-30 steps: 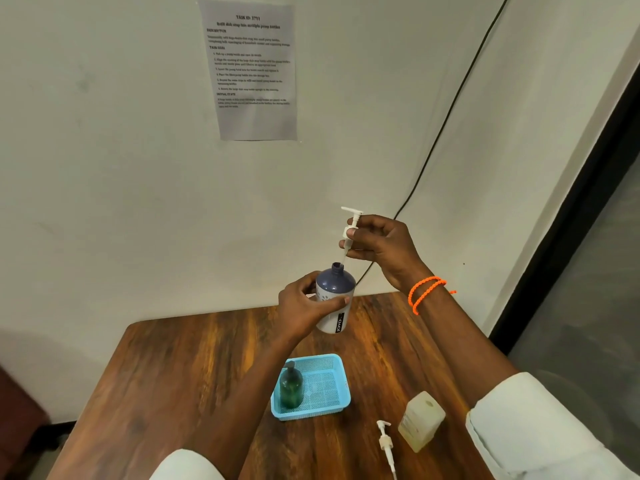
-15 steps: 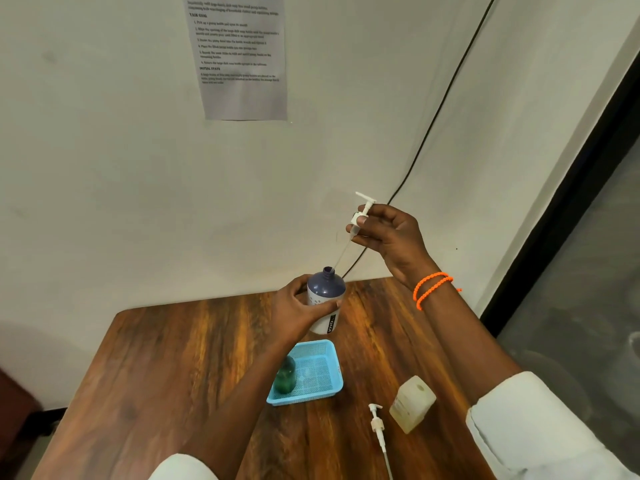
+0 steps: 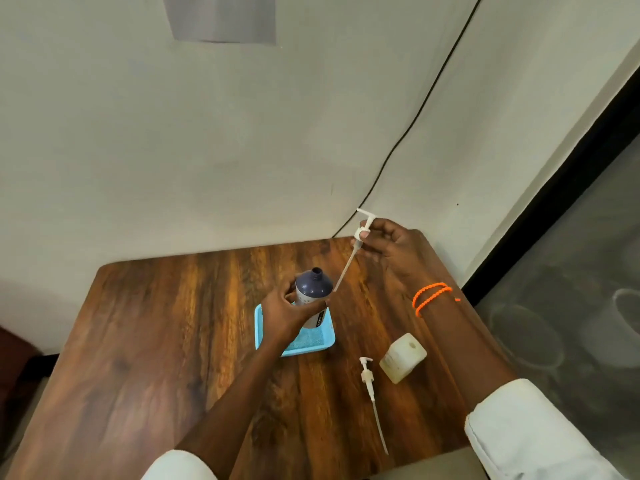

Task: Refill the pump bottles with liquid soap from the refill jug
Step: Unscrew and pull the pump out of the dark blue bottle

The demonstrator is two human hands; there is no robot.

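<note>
My left hand (image 3: pixel 284 311) wraps around the dark blue pump bottle (image 3: pixel 312 296), fingers curled on its body, holding it upright above the light blue basket (image 3: pixel 294 342) in the middle of the wooden table (image 3: pixel 156 341). The bottle's neck is open, no pump in it. My right hand (image 3: pixel 388 245) is up and to the right of it, fingertips pinching the collar of a white pump head (image 3: pixel 363 230); its thin dip tube slants down and left, the tip hanging just beside the bottle's shoulder, outside the opening. There are 2 orange bands (image 3: pixel 431 296) on my right wrist. Nearer to me on the table a second white pump (image 3: pixel 369 379) lies flat, its long tube pointing toward the near edge. Just right of it stands the pale, squarish refill jug (image 3: pixel 401 358), a round opening showing on its top, well apart from both hands. A black cable (image 3: pixel 415 112) runs down the wall behind the table.
</note>
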